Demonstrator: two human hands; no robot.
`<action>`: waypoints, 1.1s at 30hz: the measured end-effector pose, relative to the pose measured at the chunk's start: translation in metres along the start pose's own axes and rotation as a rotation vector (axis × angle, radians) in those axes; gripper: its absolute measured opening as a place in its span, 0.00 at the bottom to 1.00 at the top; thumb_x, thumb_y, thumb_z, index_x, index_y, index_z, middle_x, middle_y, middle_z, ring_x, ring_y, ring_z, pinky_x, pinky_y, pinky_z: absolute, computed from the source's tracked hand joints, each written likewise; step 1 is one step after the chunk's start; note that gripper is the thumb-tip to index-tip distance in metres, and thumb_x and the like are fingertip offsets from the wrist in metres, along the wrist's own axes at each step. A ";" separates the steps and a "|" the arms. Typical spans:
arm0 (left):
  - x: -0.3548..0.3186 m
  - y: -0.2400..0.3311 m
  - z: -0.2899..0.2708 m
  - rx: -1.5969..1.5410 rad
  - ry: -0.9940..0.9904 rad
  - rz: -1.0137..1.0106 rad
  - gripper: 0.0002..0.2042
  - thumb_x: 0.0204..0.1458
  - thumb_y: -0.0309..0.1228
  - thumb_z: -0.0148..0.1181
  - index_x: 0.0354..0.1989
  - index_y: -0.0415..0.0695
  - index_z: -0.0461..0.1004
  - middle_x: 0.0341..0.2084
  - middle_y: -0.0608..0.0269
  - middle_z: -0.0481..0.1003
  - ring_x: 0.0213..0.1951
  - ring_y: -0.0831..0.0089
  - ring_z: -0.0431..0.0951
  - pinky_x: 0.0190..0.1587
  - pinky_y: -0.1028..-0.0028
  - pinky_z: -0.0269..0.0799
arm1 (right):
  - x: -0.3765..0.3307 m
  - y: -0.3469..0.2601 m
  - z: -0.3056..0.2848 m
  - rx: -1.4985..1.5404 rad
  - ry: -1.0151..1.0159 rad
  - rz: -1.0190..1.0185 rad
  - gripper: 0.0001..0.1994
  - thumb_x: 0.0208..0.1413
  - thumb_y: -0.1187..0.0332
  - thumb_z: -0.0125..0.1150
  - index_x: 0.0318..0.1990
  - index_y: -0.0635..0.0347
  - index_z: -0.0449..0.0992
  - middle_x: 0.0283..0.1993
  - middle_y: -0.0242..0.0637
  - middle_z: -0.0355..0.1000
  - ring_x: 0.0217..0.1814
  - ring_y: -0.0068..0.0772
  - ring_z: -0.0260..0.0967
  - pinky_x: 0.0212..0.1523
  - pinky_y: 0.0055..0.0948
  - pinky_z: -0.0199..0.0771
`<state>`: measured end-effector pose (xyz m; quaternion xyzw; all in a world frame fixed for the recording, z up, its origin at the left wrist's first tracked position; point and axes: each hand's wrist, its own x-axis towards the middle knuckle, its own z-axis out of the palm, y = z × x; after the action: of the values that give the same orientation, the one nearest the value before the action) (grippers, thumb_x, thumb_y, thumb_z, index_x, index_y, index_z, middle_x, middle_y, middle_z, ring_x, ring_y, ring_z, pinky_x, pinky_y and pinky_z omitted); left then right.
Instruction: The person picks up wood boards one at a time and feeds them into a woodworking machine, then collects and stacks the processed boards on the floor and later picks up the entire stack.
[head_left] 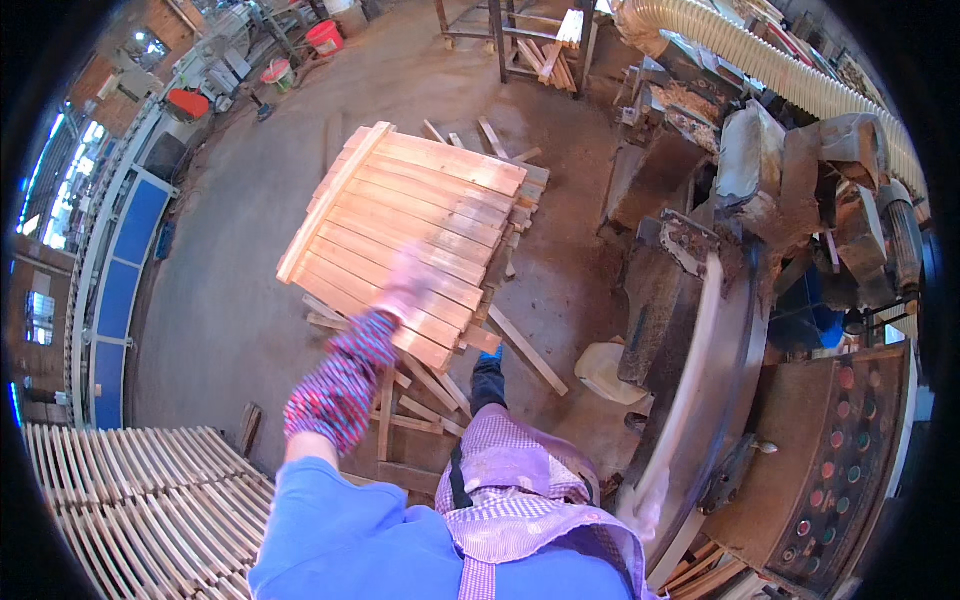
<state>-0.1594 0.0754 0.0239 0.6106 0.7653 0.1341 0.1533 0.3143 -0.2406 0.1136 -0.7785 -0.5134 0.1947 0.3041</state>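
Single head-worn fisheye view, looking steeply down from above, close over own torso, floor [230, 300] below, edges bending toward rim

Stacked slats [405, 235] lie ahead on the floor [230, 300], the machine [760, 300] to their right.

Left hand [405, 285] is a pale blur over the stacked slats [410, 220], so its grip can't be read. Right hand [650, 495] smears too, low on the right beside the long plank [700, 370]. The slat rack [140, 500] near left runs off the edge. The panel's buttons [835, 440] are too small to tell.
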 end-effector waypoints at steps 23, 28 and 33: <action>0.022 -0.059 -0.041 -1.364 -0.216 -0.444 0.22 0.65 0.52 0.46 0.49 0.45 0.74 0.37 0.64 0.75 0.40 0.71 0.75 0.44 0.68 0.74 | 0.281 -0.048 0.134 0.429 -0.237 -0.207 0.21 0.65 0.67 0.53 0.64 0.66 0.68 0.64 0.43 0.69 0.65 0.34 0.65 0.63 0.30 0.67; -0.120 0.102 0.048 -1.766 -0.221 -0.386 0.21 0.67 0.44 0.44 0.57 0.40 0.68 0.46 0.57 0.74 0.48 0.64 0.74 0.53 0.64 0.72 | 0.117 -0.160 0.142 0.549 -0.783 -0.229 0.44 0.55 0.67 0.66 0.74 0.65 0.45 0.72 0.50 0.56 0.71 0.37 0.57 0.68 0.33 0.59; -0.151 0.056 0.050 -1.527 0.026 0.245 0.33 0.63 0.47 0.52 0.68 0.38 0.52 0.66 0.52 0.55 0.65 0.60 0.58 0.68 0.60 0.52 | 0.055 -0.057 0.064 0.320 -0.363 -0.017 0.42 0.52 0.73 0.66 0.72 0.70 0.49 0.73 0.55 0.53 0.74 0.45 0.53 0.72 0.34 0.52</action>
<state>-0.0576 -0.0592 0.0106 0.4142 0.3893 0.6481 0.5068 0.2584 -0.1560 0.1049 -0.6682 -0.5289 0.4077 0.3279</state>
